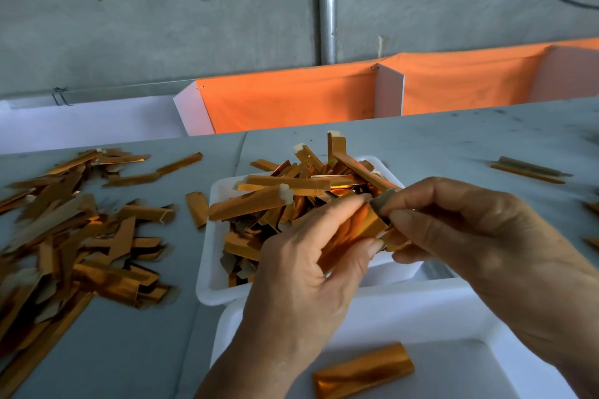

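1. Folded gold piece point(363, 371) lies alone in the near white tray point(470, 317). The tray is cut off at the bottom edge and partly covered by the wrists.
2. Gold foil strip point(356, 230) is held between both hands, above the far white tray's point(210, 269) front rim. Fingers mostly hide it, so its fold is hard to make out.
3. Left hand point(304, 269): grip clamped round the strip. Right hand point(470, 227): grip pinching its right end.
4. Far white tray is heaped with gold strips.
5. Loose pile point(74, 236) on the tabletop point(453, 146) at left is blurred and cut off.
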### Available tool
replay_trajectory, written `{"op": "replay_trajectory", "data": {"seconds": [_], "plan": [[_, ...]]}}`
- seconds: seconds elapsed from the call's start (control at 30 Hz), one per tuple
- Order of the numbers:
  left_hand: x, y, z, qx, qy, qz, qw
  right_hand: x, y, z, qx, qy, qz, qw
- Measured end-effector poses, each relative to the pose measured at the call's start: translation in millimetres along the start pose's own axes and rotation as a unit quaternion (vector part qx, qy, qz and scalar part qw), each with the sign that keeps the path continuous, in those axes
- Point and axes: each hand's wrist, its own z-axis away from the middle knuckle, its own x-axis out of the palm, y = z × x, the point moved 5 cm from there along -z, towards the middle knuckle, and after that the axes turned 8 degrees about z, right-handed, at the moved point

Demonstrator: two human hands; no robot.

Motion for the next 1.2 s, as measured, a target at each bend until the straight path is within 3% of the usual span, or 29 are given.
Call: {"op": "replay_trajectory", "data": {"seconds": [0.43, 0.87, 1.03, 1.2], "plan": [[5, 0, 1, -0.015, -0.047, 0.059, 0.997, -4, -2, -2, -0.019, 0.004, -0.02, 1.0], [10, 2, 2, -0.015, -0.071, 0.031, 0.997, -8, -1, -1, -0.057, 0.006, 0.12, 0.991], [12, 2, 1, -0.011, -0.087, 0.024, 0.996, -8, 4, -4, -0.013, -0.018, 0.023, 0.999], [10, 5, 1, -0.014, -0.085, 0.053, 0.995, -7, 12, -4, 0.038, -0.127, -0.141, 0.981]]}}
